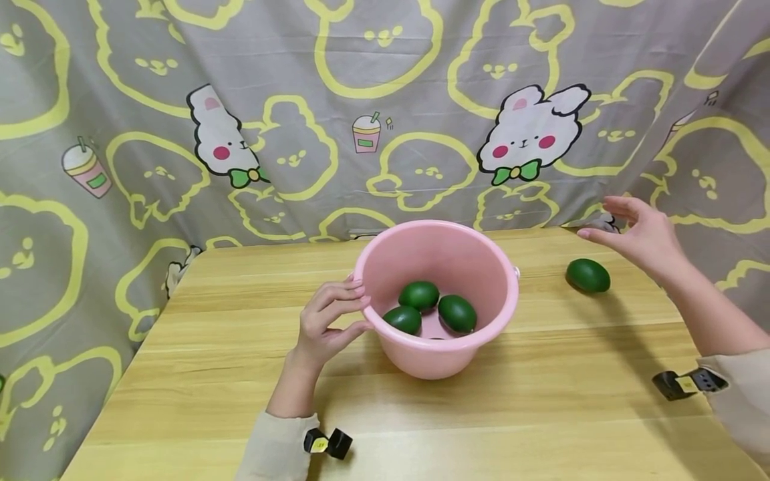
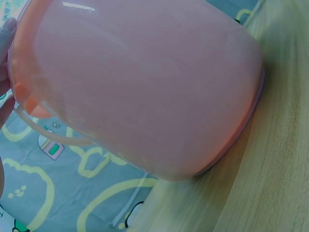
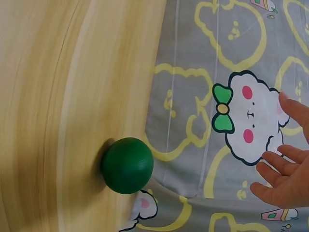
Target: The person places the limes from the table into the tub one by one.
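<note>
A pink bucket (image 1: 436,364) stands upright on the wooden table, its rim held at the left side by my left hand (image 1: 327,321). In the left wrist view the bucket wall (image 2: 145,87) fills most of the picture, with a few fingers (image 2: 6,36) at its rim. Inside lie smooth, dark green oval fruits like avocados (image 1: 419,295); three show clearly, and a dark sliver peeks over the near rim. Another such avocado (image 1: 588,275) rests on the table right of the bucket. Above and beyond it my right hand (image 1: 646,237) hovers with spread fingers, holding nothing; the right wrist view shows it apart from the avocado (image 3: 128,165).
A grey patterned curtain (image 1: 421,53) hangs behind the table and at both sides. The bucket's pale handle (image 2: 53,133) hangs on the far side in the left wrist view. Small black devices (image 1: 327,443) are strapped at both wrists.
</note>
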